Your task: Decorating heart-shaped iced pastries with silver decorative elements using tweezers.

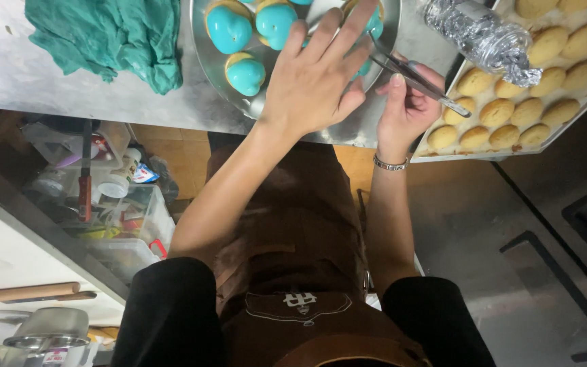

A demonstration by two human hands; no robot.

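While left hand (310, 81) lies flat, fingers apart; right hand (405, 109) pinches tweezers (412, 75) | plate (205, 58): turquoise cakes (246, 73)

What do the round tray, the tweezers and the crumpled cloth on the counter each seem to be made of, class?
Round tray: probably steel, brushed grey with dull reflections. Tweezers in the right hand: thin shiny metal, glinting along the blades. Cloth: soft woven fabric, matte teal, with loose folds and creases.

The person wears a black short-sleeved top (171, 312) under a brown apron (293, 231) with a small white emblem (300, 299) stitched on a curved chest pocket, both forearms bare, and a thin silver bracelet (390, 164) around the wrist on the right of the scene.
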